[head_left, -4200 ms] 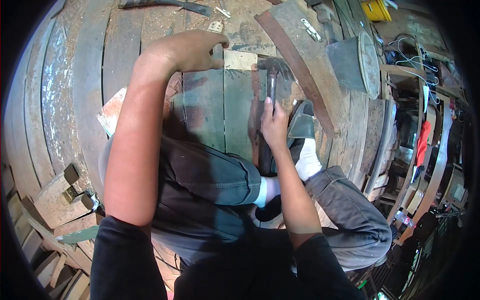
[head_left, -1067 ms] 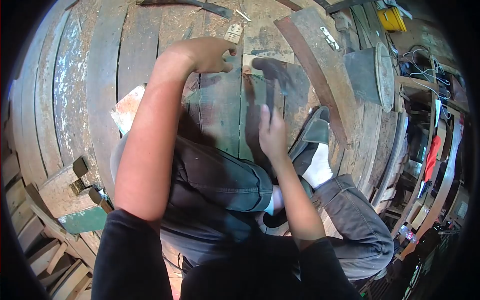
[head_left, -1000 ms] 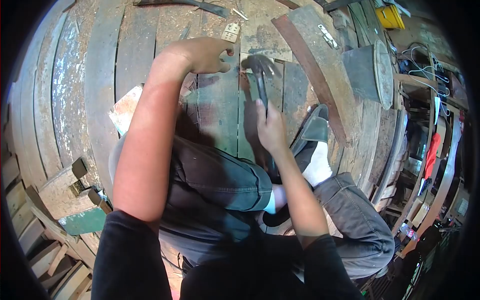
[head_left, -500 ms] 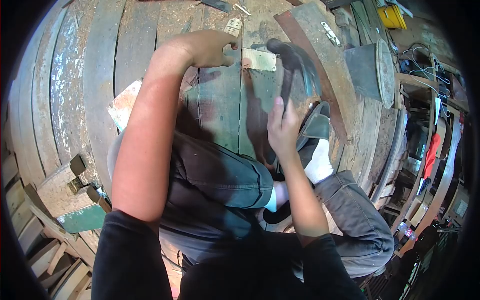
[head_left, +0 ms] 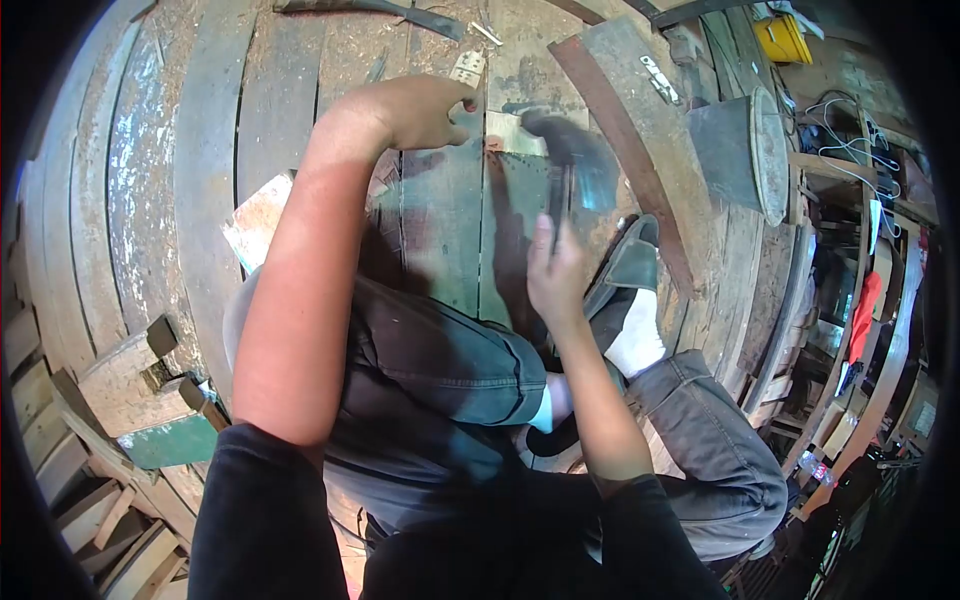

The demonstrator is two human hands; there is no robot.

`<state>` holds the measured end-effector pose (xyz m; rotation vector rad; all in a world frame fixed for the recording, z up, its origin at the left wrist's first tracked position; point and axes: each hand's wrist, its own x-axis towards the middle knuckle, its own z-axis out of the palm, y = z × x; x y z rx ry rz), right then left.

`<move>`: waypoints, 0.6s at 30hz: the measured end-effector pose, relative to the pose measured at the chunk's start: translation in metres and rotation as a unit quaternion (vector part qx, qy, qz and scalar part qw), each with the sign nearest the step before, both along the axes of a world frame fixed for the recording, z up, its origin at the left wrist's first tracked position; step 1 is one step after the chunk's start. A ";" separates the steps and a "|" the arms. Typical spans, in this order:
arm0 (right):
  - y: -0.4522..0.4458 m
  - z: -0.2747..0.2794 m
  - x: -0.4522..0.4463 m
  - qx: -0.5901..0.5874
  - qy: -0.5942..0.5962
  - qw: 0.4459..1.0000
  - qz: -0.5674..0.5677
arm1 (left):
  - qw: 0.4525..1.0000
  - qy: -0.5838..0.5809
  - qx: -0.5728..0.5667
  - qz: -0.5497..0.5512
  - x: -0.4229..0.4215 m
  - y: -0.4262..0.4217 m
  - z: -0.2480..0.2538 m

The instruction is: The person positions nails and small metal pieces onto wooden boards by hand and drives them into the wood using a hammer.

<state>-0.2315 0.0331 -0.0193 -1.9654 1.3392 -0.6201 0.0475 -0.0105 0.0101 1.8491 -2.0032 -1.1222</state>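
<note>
My right hand (head_left: 556,272) is wrapped round the handle of a hammer (head_left: 561,195), whose dark head is blurred and overlaps the right part of a small pale flat piece (head_left: 503,133) on the floorboards. To the left of that piece, my left hand (head_left: 425,112) is held palm down. Its forefinger and thumb are curved with a gap between them, and nothing shows in the gap; the other fingers are mostly hidden. Just beyond the left hand lies a pale strip with holes (head_left: 467,68).
A curved reddish-brown strip (head_left: 640,165) and a grey bucket (head_left: 735,150) on its side lie to the right. A long dark tool (head_left: 425,17) lies at the far edge. Wood blocks (head_left: 140,385) stand at the left; my slippered foot (head_left: 635,260) is near the right hand.
The hammer has swung slightly left and its head now covers more of the pale piece. My right hand has dropped a little in the picture. My left hand keeps its pose.
</note>
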 end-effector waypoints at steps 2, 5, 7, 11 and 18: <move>-0.004 -0.003 -0.001 0.027 0.085 0.996 0.019 | 1.000 -0.005 -0.009 0.004 0.000 0.001 -0.004; -0.007 0.003 -0.008 0.081 0.091 0.992 0.020 | 1.000 0.003 -0.009 0.005 0.000 0.002 -0.002; -0.004 0.008 -0.013 0.067 0.081 0.994 0.011 | 1.000 0.015 -0.004 0.003 -0.002 0.003 0.002; -0.018 0.016 -0.017 0.115 -0.020 0.992 -0.041 | 1.000 -0.007 -0.004 -0.001 -0.002 0.000 0.006; -0.082 0.120 -0.012 0.210 -0.173 0.954 -0.126 | 1.000 -0.014 0.007 -0.011 -0.005 -0.002 0.016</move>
